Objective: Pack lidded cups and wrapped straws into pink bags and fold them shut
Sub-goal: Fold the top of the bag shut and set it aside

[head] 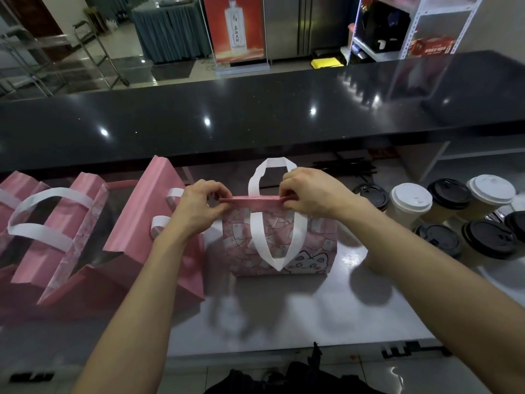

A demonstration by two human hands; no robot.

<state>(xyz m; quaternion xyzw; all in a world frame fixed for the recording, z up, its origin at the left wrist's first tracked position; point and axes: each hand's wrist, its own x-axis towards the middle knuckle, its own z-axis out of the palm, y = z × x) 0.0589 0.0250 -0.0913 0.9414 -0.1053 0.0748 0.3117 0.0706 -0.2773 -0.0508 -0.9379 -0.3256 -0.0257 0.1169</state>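
Where hands (252,200) pinch: bag's fold (251,201).

Red poster (234,27): a white bottle is pictured on it, with a column of dark Chinese characters down the bottle (too small to read with certainty).
Red carton (431,46): it sits on the white shelf at the back and bears a line of white Chinese characters, blurred beyond reading.
Pink bag (279,245): printed cartoon cat face, no legible words.
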